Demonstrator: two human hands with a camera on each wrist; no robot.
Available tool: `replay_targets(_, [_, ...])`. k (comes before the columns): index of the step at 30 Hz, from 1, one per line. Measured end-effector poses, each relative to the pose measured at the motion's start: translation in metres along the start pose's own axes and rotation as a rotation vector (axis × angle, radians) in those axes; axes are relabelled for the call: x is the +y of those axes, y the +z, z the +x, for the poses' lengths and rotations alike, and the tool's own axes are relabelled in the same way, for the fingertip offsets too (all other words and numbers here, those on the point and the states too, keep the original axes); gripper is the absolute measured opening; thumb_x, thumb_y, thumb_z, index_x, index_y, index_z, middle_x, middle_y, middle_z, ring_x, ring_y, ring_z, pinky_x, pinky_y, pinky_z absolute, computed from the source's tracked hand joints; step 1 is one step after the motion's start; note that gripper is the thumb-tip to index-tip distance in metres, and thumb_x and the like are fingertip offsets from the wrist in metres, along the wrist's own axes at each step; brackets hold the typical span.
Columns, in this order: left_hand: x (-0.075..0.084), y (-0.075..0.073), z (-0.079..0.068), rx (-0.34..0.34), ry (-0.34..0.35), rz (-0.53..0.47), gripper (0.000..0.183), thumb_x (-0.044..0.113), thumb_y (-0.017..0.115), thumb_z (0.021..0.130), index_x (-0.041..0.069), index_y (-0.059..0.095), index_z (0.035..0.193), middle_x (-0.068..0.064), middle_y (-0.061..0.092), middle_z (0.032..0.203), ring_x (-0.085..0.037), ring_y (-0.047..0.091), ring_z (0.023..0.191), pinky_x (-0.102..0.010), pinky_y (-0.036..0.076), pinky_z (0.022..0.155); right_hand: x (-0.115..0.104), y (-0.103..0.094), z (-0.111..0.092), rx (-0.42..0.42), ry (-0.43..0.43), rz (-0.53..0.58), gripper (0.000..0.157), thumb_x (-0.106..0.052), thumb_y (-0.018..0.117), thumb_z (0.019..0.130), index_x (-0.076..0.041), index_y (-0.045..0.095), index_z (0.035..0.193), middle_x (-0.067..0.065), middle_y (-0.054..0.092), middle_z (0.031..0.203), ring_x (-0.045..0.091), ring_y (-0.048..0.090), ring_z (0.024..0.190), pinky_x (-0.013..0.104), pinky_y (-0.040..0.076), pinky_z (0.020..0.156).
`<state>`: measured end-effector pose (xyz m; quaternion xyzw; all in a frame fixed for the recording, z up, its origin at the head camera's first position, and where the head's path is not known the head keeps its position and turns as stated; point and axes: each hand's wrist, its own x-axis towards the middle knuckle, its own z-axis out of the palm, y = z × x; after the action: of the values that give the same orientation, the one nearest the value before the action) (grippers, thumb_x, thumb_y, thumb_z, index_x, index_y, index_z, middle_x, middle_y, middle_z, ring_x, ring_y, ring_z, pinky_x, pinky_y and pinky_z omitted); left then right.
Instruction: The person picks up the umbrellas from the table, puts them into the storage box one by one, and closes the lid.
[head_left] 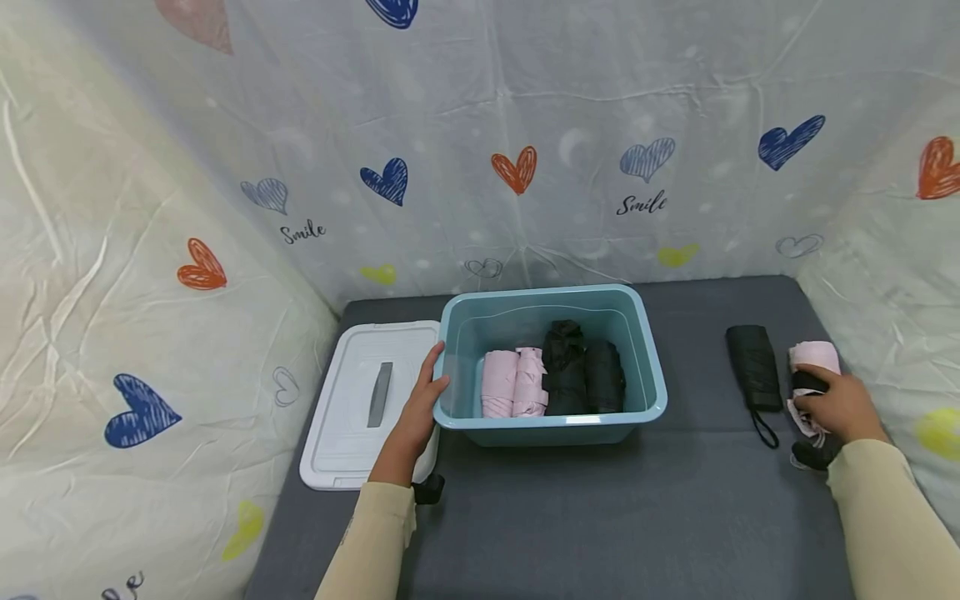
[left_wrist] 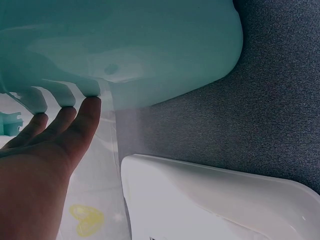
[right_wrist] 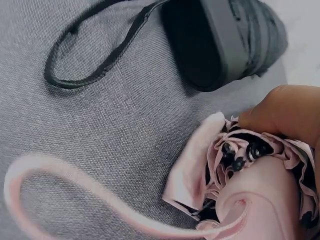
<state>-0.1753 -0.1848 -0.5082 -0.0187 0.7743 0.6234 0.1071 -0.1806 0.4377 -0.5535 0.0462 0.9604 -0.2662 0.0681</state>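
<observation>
A light-blue plastic storage bin stands mid-table, with two pink folded umbrellas and two black folded umbrellas lying side by side inside. My left hand holds the bin's left rim; in the left wrist view its fingers reach under the rim against the outer wall. At the table's right side my right hand grips a pink folded umbrella. The right wrist view shows that umbrella's pink handle end and a looped pink wrist cord.
A black folded umbrella with a wrist loop lies just left of my right hand. Left of the bin, a white lid with a grey handle lies on the grey table. Heart-printed curtains hang behind and at both sides.
</observation>
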Motion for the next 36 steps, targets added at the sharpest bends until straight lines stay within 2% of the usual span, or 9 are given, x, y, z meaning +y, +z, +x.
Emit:
replay_targets(4, [0.006, -0.001, -0.003, -0.019, -0.014, -0.004, 0.054, 0.036, 0.036, 0.103, 0.043, 0.014, 0.152, -0.001, 0.004, 0.163, -0.033, 0.017, 0.145, -0.058, 0.024, 0.110, -0.004, -0.004, -0.009, 0.002, 0.055, 0.094, 0.066, -0.023, 0.061, 0.090, 0.004, 0.037, 0.144, 0.050, 0.040, 0.122, 0.052, 0.048, 0.096, 0.046, 0.045, 0.070])
replay_targets(8, [0.023, 0.000, -0.011, -0.031, -0.019, -0.009, 0.056, 0.029, 0.034, 0.104, 0.036, 0.011, 0.155, -0.005, 0.003, 0.164, -0.035, 0.017, 0.145, -0.058, 0.025, 0.109, -0.011, -0.008, -0.015, 0.013, 0.079, 0.161, 0.068, -0.030, 0.059, 0.092, -0.002, 0.031, 0.148, 0.048, 0.038, 0.126, 0.051, 0.048, 0.097, 0.033, 0.041, 0.065])
replay_targets(11, [0.033, 0.000, -0.017, -0.033, -0.021, 0.000, 0.057, 0.028, 0.032, 0.104, 0.032, 0.010, 0.156, -0.007, 0.003, 0.164, -0.036, 0.017, 0.145, -0.059, 0.025, 0.110, -0.015, -0.010, -0.017, 0.027, 0.088, 0.202, 0.069, -0.031, 0.059, 0.093, -0.006, 0.029, 0.150, 0.047, 0.038, 0.129, 0.051, 0.049, 0.098, 0.032, 0.042, 0.063])
replay_targets(15, [0.037, 0.000, -0.018, -0.031, -0.027, 0.010, 0.057, 0.028, 0.032, 0.104, 0.032, 0.010, 0.156, -0.006, 0.004, 0.164, -0.035, 0.017, 0.146, -0.060, 0.023, 0.111, -0.022, -0.012, -0.020, 0.052, 0.094, 0.270, 0.070, -0.032, 0.061, 0.092, -0.011, 0.028, 0.151, 0.044, 0.036, 0.133, 0.048, 0.049, 0.098, 0.029, 0.044, 0.060])
replay_targets(19, [0.036, 0.000, -0.018, -0.030, -0.033, 0.004, 0.056, 0.029, 0.033, 0.104, 0.034, 0.011, 0.155, -0.005, 0.004, 0.164, -0.034, 0.016, 0.146, -0.060, 0.022, 0.112, -0.033, -0.015, -0.024, 0.069, 0.091, 0.349, 0.070, -0.030, 0.064, 0.092, -0.023, 0.030, 0.153, 0.040, 0.036, 0.138, 0.023, 0.055, 0.087, 0.024, 0.047, 0.059])
replay_targets(22, [0.036, 0.000, -0.017, -0.034, -0.029, -0.001, 0.057, 0.029, 0.033, 0.104, 0.034, 0.011, 0.155, -0.005, 0.004, 0.164, -0.034, 0.016, 0.146, -0.060, 0.022, 0.112, -0.045, -0.017, -0.028, 0.084, 0.071, 0.394, 0.069, -0.029, 0.066, 0.091, -0.029, 0.032, 0.152, 0.035, 0.036, 0.140, 0.003, 0.050, 0.082, 0.019, 0.048, 0.061])
replay_targets(24, [0.036, 0.001, -0.017, -0.037, -0.026, -0.002, 0.056, 0.029, 0.033, 0.104, 0.034, 0.011, 0.155, -0.005, 0.004, 0.164, -0.035, 0.016, 0.146, -0.060, 0.022, 0.112, -0.053, -0.019, -0.030, 0.098, 0.051, 0.415, 0.068, -0.029, 0.067, 0.091, -0.030, 0.034, 0.151, 0.033, 0.037, 0.140, -0.004, 0.048, 0.080, 0.017, 0.047, 0.062])
replay_targets(31, [0.034, 0.002, -0.015, -0.050, -0.024, -0.005, 0.056, 0.027, 0.031, 0.104, 0.034, 0.011, 0.155, -0.005, 0.004, 0.164, -0.035, 0.016, 0.146, -0.061, 0.022, 0.112, -0.077, -0.025, -0.035, 0.082, 0.013, 0.555, 0.068, -0.024, 0.070, 0.089, -0.036, 0.038, 0.148, 0.004, 0.044, 0.121, -0.006, 0.056, 0.078, 0.019, 0.051, 0.063])
replay_targets(36, [0.033, 0.003, -0.014, -0.057, -0.027, -0.004, 0.055, 0.028, 0.032, 0.104, 0.035, 0.011, 0.155, -0.004, 0.003, 0.164, -0.034, 0.014, 0.147, -0.061, 0.021, 0.112, -0.092, -0.028, -0.037, 0.062, -0.040, 0.609, 0.067, -0.019, 0.068, 0.090, -0.033, 0.038, 0.149, -0.014, 0.042, 0.115, -0.007, 0.057, 0.082, 0.018, 0.052, 0.065])
